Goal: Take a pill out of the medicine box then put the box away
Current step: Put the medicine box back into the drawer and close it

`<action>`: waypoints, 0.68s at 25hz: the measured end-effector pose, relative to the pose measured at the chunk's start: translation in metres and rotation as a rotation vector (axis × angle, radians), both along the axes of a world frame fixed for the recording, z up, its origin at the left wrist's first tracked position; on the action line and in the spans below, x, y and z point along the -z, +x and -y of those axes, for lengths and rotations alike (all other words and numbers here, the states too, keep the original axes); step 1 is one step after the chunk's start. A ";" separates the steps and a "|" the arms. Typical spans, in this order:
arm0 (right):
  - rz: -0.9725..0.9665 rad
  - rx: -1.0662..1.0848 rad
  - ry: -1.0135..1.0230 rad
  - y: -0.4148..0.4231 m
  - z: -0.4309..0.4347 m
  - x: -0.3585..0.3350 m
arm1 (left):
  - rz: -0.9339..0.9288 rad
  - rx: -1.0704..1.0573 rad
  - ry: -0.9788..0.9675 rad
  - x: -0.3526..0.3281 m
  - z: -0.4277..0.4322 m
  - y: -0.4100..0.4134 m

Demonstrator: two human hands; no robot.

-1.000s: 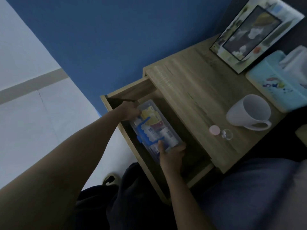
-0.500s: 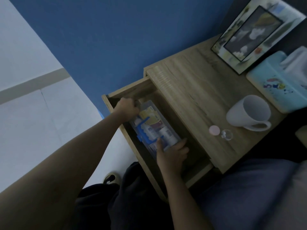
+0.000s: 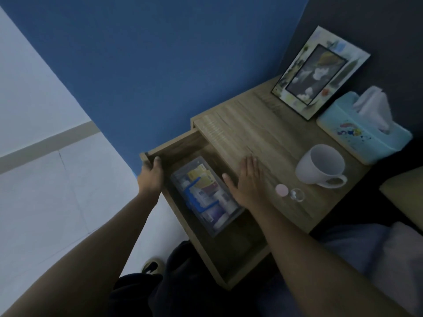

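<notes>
Here, a clear plastic medicine box (image 3: 207,197) — rectangular, blue-clasped, packed with small packets and bottles — lies in the open drawer (image 3: 231,255) of a wood-grain nightstand (image 3: 270,143). The left hand (image 3: 150,177) grips the drawer's front panel at its far corner. The right hand (image 3: 248,184) rests flat and spread on the tabletop edge, holding nothing. To the right stand a white mug (image 3: 320,167), a pink cap (image 3: 281,190), a small clear bottle (image 3: 297,194), a pale-blue tissue box (image 3: 364,133) and — farther back — a picture frame (image 3: 320,72).

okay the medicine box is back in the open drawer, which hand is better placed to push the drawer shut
Left. The left hand already grips the front edge of the open wooden drawer, beside the clear plastic medicine box. The right hand lies flat on the wooden tabletop.
</notes>
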State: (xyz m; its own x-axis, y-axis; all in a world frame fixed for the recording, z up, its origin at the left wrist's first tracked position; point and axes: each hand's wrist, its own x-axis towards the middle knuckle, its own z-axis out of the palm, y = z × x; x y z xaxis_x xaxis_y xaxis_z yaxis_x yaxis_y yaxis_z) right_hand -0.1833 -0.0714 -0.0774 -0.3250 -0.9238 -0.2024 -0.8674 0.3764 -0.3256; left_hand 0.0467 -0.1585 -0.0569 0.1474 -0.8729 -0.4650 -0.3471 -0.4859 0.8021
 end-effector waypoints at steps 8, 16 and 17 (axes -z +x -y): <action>0.015 -0.023 0.024 -0.001 -0.006 0.004 | -0.196 0.072 0.015 0.012 0.021 -0.018; -0.008 -0.019 0.065 0.004 -0.005 -0.007 | -0.599 0.184 0.166 0.013 0.059 -0.064; -0.006 -0.018 0.056 0.004 -0.005 -0.006 | -0.616 0.183 0.180 0.013 0.063 -0.070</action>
